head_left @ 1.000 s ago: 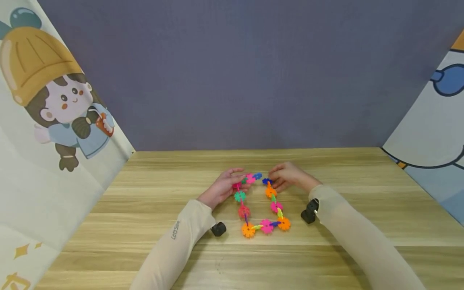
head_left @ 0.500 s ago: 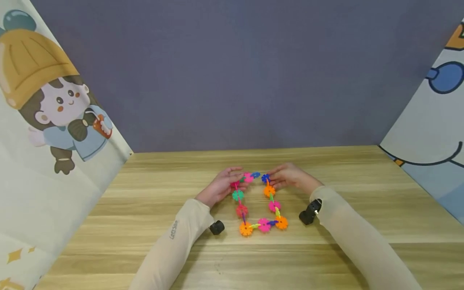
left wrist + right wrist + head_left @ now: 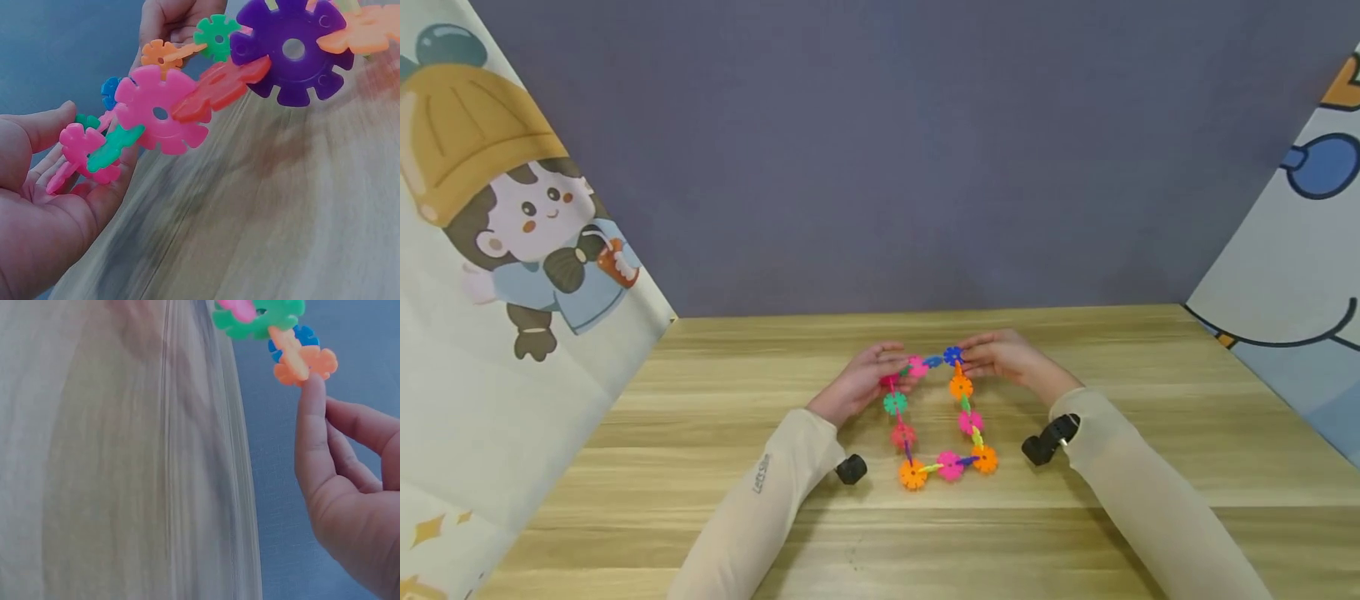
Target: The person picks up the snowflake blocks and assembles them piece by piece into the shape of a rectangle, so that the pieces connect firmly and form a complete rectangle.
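A chain of bright plastic snowflake discs forms a four-sided loop in the head view, its front side marked by an orange disc (image 3: 913, 475) and a pink disc (image 3: 951, 466). At the back left corner my left hand (image 3: 867, 382) holds the chain; in the left wrist view a pink disc (image 3: 81, 150) sits between thumb and fingers. My right hand (image 3: 1006, 358) pinches the back right corner at a dark blue disc (image 3: 952, 356). Beside it lies a lighter blue disc (image 3: 933, 362); whether the two interlock I cannot tell. The right wrist view shows a fingertip against an orange disc (image 3: 322, 361).
Under the chain is a wood-grain table (image 3: 880, 542). Behind it rises a grey-blue panel (image 3: 880, 167). Cartoon-printed sheets (image 3: 467, 350) flank both sides. Each wrist carries a small black camera (image 3: 852, 469).
My right hand has raised the dark blue disc slightly and turned it to face the camera. The gap to the lighter blue disc has narrowed. My left hand stays nearly in place.
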A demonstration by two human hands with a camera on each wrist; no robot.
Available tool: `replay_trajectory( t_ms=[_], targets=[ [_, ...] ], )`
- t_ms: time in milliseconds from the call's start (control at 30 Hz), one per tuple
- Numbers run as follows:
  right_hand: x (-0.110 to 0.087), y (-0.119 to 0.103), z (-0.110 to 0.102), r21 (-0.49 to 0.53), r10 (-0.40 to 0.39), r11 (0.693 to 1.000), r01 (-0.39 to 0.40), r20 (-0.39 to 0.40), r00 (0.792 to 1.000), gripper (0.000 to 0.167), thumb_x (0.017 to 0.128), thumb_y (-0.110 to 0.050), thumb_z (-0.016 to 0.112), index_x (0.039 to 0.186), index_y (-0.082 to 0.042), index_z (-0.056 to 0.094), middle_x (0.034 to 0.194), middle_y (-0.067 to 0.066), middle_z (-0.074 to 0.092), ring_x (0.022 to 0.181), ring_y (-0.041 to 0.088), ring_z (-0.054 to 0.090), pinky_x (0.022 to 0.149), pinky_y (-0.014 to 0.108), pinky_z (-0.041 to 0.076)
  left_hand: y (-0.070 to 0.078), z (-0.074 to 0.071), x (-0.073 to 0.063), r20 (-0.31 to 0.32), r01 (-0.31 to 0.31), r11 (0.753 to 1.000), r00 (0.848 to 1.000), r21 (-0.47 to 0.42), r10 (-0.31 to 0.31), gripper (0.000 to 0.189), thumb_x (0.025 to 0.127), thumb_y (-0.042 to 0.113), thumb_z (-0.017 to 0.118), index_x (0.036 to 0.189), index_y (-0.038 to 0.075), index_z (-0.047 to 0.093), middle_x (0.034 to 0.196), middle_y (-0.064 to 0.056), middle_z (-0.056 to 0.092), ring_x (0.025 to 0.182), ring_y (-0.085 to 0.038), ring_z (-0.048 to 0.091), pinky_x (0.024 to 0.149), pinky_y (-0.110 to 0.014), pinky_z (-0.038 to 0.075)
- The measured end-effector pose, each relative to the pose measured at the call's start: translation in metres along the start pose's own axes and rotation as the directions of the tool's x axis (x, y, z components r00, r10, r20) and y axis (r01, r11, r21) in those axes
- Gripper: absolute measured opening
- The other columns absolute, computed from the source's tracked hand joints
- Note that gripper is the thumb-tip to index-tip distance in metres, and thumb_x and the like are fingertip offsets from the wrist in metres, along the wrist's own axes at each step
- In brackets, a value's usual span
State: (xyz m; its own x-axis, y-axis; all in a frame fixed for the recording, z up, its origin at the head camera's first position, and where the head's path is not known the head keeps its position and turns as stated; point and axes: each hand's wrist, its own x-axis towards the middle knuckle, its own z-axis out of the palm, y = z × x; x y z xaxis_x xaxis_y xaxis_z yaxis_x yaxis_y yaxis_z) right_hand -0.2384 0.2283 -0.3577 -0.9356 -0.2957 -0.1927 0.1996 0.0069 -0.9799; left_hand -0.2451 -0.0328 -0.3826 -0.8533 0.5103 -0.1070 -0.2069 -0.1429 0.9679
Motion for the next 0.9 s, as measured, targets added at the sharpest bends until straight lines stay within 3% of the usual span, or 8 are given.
replay_trajectory(
  t_ms=[400,600,767,900],
  targets=[
    [0.009,-0.002,0.007,-0.056,-0.011,0.998,0.013,0.029,1.000,0.038,0.098,0.007,0.052,0.133,0.021,0.045,0.086,0.008,0.068,0.077,0.016,0.069,0.079,0.031,0.061,0.004,-0.002,0.005,-0.028,-0.006,1.000,1.000,-0.024,0.005,0.051,0.102,-0.004,0.048,0.148,-0.007,0.027,0.143,-0.028,0.048,0.078,-0.014,0.069,0.075,-0.027,0.060],
    [-0.005,-0.001,0.021,-0.051,-0.016,0.999,0.015,-0.012,1.000,0.036,0.098,0.008,0.051,0.132,0.020,0.045,0.085,0.007,0.067,0.074,0.014,0.067,0.076,0.029,0.061,0.007,-0.001,-0.008,-0.019,-0.007,1.000,1.000,-0.030,0.007,0.050,0.101,-0.006,0.048,0.148,-0.006,0.030,0.137,-0.027,0.052,0.076,-0.014,0.069,0.072,-0.026,0.061],
    [-0.018,-0.004,0.031,-0.063,-0.054,0.997,0.051,-0.040,0.998,0.038,0.099,0.008,0.050,0.133,0.022,0.043,0.086,0.006,0.067,0.075,0.013,0.068,0.077,0.029,0.061,0.010,0.002,-0.018,0.000,-0.049,0.999,0.999,-0.022,0.049,0.048,0.101,-0.007,0.048,0.147,-0.007,0.033,0.132,-0.026,0.056,0.075,-0.014,0.069,0.078,-0.033,0.061],
    [-0.026,-0.006,0.036,-0.112,-0.087,0.990,0.082,-0.046,0.995,0.039,0.100,0.006,0.050,0.135,0.023,0.042,0.088,0.005,0.068,0.077,0.012,0.067,0.079,0.030,0.060,0.011,0.003,-0.026,0.024,-0.031,1.000,0.999,-0.003,0.031,0.046,0.101,-0.005,0.049,0.146,-0.006,0.038,0.131,-0.024,0.058,0.078,-0.013,0.068,0.084,-0.035,0.060]
  ],
)
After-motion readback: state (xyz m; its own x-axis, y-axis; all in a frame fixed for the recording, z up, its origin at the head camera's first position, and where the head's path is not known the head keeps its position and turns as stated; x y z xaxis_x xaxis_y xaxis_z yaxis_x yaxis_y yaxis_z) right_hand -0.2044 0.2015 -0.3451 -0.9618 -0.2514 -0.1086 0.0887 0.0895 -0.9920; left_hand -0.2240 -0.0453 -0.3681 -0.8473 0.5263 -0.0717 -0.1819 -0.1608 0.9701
